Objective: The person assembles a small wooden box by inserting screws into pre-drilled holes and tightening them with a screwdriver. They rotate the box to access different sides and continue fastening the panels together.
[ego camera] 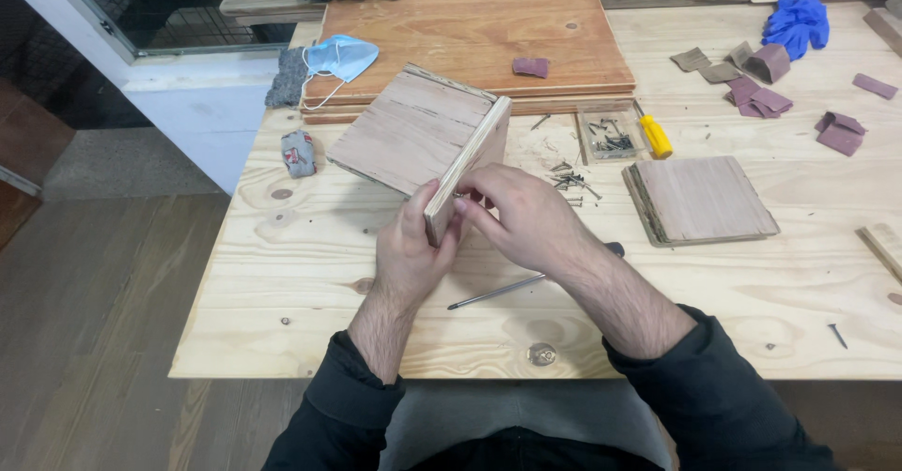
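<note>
Hands (413, 246) (521, 217) gripping plywood box (418, 133), fingertips hidden

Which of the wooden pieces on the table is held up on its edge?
The pale plywood panel between both hands, left hand and right hand; the other boards lie flat.
</note>
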